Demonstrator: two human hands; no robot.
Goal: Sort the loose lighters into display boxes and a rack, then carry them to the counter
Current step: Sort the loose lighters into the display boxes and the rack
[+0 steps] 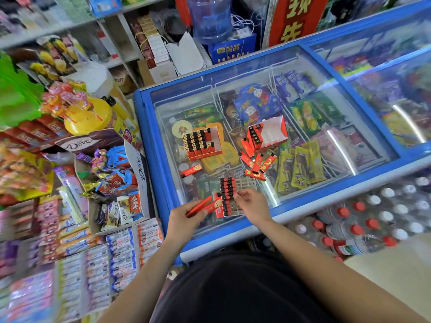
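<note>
A person stands at the near edge of a shop freezer [145, 127], sorting lighters on its glass lid. At far left, shelves of sweets crowd the aisle, with a lollipop stand [78, 106] behind an open chocolate box [105, 145].

The left hand [184, 214] hovers over the lid's near left corner, fingers clenched around two red lighters [206, 205] whose ends point toward the rack. Farther in, near the lid's left edge, a single lighter [191, 170] lies flat on the glass. Beyond it sits a red display box [202, 143], nearly full, its lighters packed upright in rows with black caps showing.

At the lid's near edge, just right of the left hand, the rack [236, 197] lies on the glass; its left columns are filled with lighters and its right columns stand bare. The right hand [253, 204] rests against the rack's right side, fingers curled at its filled columns; whether they pinch the rack or a lighter cannot be told.

Toward the middle of the lid, a heap of loose lighters [256, 164] lies scattered, just beside a second display box [268, 134]. That box is tilted and holds only one row of lighters at its left end. Ice-cream packets show through the glass beneath everything. At right, off the freezer's near edge, packs of bottled water [373, 220] are stacked.
</note>
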